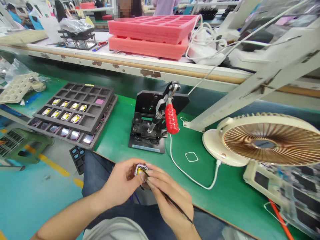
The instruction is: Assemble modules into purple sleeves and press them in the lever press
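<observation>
My left hand [122, 181] is closed around a small silver and yellow part [139, 169], held just over the near edge of the green table [225, 193]. My right hand [167, 196] pinches thin black tweezers [172, 201] whose tip touches that part. Both hands hover above my lap. Just beyond them stands a black toggle press [150, 123] with a red handle [171, 119].
Stacked black foam trays [75, 113] with yellow and silver parts lie at the left. A white desk fan [265, 140] faces up at the right, its white cable [190, 173] crossing the table. Pink foam trays [152, 33] sit on the raised shelf behind. Other people work at far benches.
</observation>
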The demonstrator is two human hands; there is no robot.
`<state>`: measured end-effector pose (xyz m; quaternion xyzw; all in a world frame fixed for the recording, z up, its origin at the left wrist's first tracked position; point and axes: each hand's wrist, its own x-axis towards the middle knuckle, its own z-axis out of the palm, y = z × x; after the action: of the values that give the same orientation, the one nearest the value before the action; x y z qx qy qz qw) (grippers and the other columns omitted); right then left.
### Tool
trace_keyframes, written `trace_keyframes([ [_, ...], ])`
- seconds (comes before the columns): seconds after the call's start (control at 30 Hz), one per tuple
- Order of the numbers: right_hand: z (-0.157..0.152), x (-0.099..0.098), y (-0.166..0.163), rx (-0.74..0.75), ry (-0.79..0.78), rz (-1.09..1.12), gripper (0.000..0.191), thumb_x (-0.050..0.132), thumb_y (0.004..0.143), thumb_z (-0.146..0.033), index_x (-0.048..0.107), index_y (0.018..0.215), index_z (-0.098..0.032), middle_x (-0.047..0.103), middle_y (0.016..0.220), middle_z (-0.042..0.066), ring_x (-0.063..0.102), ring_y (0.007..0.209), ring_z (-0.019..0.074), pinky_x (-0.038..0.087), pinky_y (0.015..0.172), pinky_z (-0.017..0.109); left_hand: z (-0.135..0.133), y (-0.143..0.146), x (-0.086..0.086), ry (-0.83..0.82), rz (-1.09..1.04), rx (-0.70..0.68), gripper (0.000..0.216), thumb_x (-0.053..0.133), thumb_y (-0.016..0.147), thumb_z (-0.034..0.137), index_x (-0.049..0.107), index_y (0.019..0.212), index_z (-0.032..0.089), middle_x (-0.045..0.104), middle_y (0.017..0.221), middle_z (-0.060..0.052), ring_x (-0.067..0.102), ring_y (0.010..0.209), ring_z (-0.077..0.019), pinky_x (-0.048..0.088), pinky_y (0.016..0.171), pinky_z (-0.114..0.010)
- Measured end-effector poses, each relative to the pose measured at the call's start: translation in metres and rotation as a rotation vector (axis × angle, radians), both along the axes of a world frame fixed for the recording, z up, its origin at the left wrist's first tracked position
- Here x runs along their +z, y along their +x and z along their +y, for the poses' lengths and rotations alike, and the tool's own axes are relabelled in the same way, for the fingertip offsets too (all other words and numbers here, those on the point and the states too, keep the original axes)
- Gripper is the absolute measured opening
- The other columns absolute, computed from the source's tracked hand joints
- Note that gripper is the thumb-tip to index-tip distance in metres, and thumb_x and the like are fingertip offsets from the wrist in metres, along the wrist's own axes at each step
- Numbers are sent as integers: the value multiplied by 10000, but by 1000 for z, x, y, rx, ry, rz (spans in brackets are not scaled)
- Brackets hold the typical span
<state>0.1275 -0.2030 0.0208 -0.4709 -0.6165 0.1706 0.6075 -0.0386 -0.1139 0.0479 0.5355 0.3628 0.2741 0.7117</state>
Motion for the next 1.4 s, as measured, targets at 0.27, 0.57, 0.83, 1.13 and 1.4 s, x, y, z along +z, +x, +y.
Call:
trace_keyframes([
  [0.27, -6, -5, 1, 9, -33, 24, 469, 691, 897, 65, 800, 1223, -255, 798, 1224, 93, 751, 1215, 334, 675, 1024, 508, 1, -2, 0, 63, 86, -38, 291, 788, 906, 418, 812, 1126, 228, 801, 1017, -99, 713, 861, -249, 574, 811, -355],
  [0.57, -10, -6, 0, 5, -30, 5, 483, 692, 895, 68, 792, 1236, -259, 800, 1220, 89, 760, 1197, 328, 677, 1022, 507, 0, -2, 0, 63, 55, -42, 267, 809, 885, 348, 836, 1120, 226, 807, 981, -94, 733, 909, -265, 590, 848, -352],
  [0.83, -16, -10, -2, -3, -44, 18, 517, 682, 888, 80, 785, 1265, -258, 791, 1250, 88, 758, 1200, 330, 672, 1033, 509, -2, -2, -3, 77, 116, -46, 293, 802, 888, 356, 827, 1149, 224, 818, 1044, -115, 753, 921, -273, 600, 862, -368],
  [1.13, -16, -15, -1, 24, -33, 20, 510, 667, 900, 104, 764, 1273, -231, 775, 1271, 91, 741, 1229, 303, 649, 1065, 494, -2, -3, 0, 114, 148, -58, 309, 790, 900, 360, 815, 1157, 191, 814, 1035, -115, 748, 946, -265, 595, 897, -367],
  [1.4, -17, -28, -2, 52, 56, -28, 588, 628, 896, 136, 724, 1353, -222, 742, 1340, 109, 672, 1337, 337, 627, 1082, 551, -1, 2, -6, -132, -102, -56, 350, 865, 866, 366, 801, 1156, 181, 806, 1063, -106, 721, 940, -216, 570, 866, -314],
])
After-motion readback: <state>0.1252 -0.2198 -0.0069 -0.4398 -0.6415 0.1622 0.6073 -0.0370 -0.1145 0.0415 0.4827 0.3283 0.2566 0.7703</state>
